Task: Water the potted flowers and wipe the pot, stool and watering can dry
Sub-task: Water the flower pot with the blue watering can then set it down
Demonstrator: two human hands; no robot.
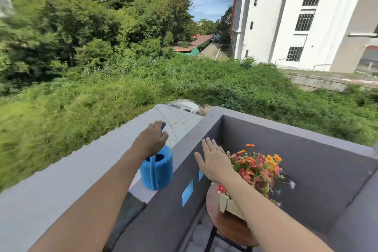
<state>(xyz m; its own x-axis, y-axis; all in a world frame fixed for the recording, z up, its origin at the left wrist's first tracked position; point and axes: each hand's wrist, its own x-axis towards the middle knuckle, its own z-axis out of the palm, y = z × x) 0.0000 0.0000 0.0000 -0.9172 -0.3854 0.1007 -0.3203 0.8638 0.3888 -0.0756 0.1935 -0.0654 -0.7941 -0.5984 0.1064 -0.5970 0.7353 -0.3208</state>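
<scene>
Left hand (152, 140) gripped the blue watering can (157, 170) handle, hiding its spout; right hand (214, 161), at 3 o'clock, was spread open, arm covering part of the pot (228, 204).

— What stands on the balcony ledge (61, 186)?
— A blue watering can (157, 172), and a dark cloth (126, 213) lying nearer the camera than the can.
— And right of the can, below the ledge?
— A round wooden stool (227, 229) bearing a white flower pot (228, 204).
</scene>
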